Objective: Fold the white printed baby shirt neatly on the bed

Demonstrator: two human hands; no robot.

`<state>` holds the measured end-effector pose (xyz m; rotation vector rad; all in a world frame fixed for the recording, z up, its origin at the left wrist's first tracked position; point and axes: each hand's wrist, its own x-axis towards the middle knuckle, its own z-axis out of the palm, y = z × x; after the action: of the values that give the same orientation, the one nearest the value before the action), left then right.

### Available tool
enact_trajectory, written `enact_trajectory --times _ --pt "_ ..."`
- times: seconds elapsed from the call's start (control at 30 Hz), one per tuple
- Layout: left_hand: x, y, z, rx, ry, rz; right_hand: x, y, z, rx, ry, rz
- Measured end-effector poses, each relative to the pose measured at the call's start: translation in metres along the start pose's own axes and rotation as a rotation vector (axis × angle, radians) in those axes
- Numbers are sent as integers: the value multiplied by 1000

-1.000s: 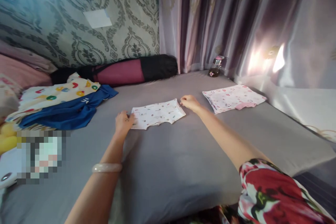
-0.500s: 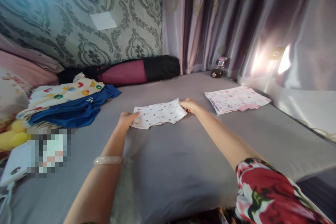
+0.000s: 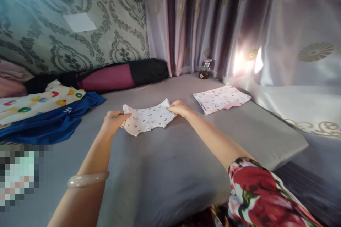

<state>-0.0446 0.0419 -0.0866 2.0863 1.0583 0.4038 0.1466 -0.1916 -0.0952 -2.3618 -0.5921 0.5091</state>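
Observation:
A small white garment (image 3: 147, 117) with a tiny scattered print is folded into a strip and stretched between my hands. My left hand (image 3: 115, 118), a pale bangle (image 3: 87, 180) on its wrist, pinches the left end with the thumb on top. The right end is gripped by my right hand (image 3: 179, 108), its fingers closed on the cloth. The strip sags in the middle, just over the grey bed sheet (image 3: 170, 159). To the right of my right hand lies a folded white and pink printed garment (image 3: 220, 98), flat on the sheet.
Blue clothing (image 3: 61, 115) and a cream printed garment (image 3: 39, 101) are piled at the left. Behind them, a long black and maroon bag (image 3: 106, 77) runs along the wall. A bottle with dark contents (image 3: 205, 69) stands near the curtain (image 3: 191, 17). The bed's edge is at the right.
My view has swung to the right. Both ends of the white garment are raised, so it now dips in the middle. Both hands keep their hold on it.

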Motion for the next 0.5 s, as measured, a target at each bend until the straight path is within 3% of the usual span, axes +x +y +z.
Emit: enact_trajectory --times 0.13,0.23,0.5 --pt "-16 52 14 -83 -9 10 -5 15 -34 -43 72 -9" --pt "-25 89 38 -253 -96 20 -10 38 -74 -20 162 12" --pt "-41 170 145 -536 -334 35 -26 107 -187 -210 391 242"
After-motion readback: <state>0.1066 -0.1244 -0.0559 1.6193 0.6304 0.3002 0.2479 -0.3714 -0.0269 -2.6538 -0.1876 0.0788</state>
